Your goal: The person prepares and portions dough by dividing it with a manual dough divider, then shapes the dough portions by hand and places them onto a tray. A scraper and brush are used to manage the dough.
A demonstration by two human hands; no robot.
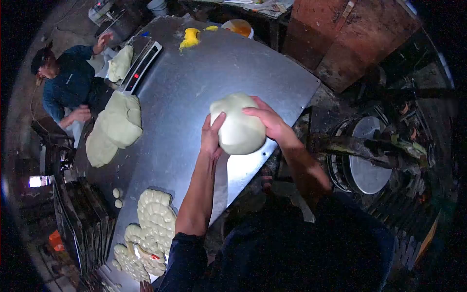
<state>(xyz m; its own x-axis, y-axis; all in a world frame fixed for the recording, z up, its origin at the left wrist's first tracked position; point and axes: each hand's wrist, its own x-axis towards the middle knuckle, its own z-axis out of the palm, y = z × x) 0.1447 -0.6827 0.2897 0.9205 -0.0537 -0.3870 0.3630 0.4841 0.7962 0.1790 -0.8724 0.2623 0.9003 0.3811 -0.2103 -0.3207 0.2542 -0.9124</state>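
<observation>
Left hand (212,136), right hand (270,119) grip dough ball (238,127) from opposite sides at counter's (194,78) near edge; dough slab (116,121) beside scale (142,67), left edge; dough pieces (155,214) bunched near bottom-left corner.

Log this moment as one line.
left hand: on dough ball | right hand: on same ball | place: above metal table

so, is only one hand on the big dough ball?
No, left hand and right hand both hold the dough ball, one on each side.

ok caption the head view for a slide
Left hand and right hand cup a large dough ball at a metal table's edge.
</observation>
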